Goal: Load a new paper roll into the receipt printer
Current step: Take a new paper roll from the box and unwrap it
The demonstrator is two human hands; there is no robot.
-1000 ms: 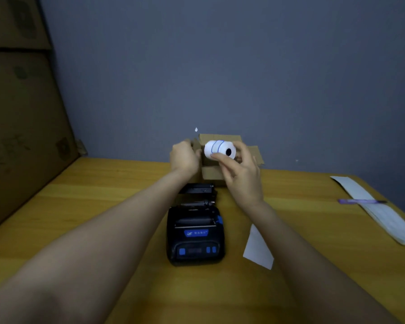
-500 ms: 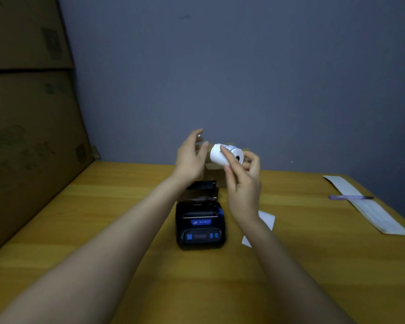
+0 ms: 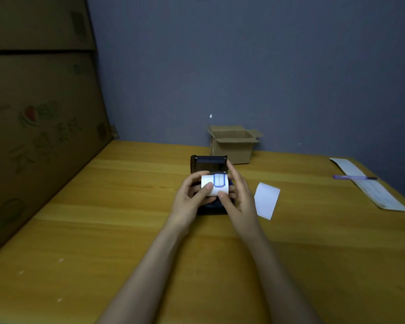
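Observation:
A white paper roll [image 3: 214, 184] with a blue band around it lies sideways between both hands, just above the black receipt printer [image 3: 208, 163]. The printer's lid stands open at the back; most of its body is hidden under my hands. My left hand [image 3: 189, 201] holds the roll's left end, thumb on its front. My right hand [image 3: 239, 197] holds the right end, fingers stretched up along the side.
An open cardboard box [image 3: 233, 143] stands behind the printer against the blue wall. A loose white paper slip [image 3: 266, 200] lies right of the printer. A long receipt strip [image 3: 369, 185] with a purple pen [image 3: 353, 177] lies far right. Large cartons [image 3: 40, 118] line the left.
Both hands have come back from the cardboard box and lowered the roll to just over the open printer. The left hand, free before, now grips the roll too.

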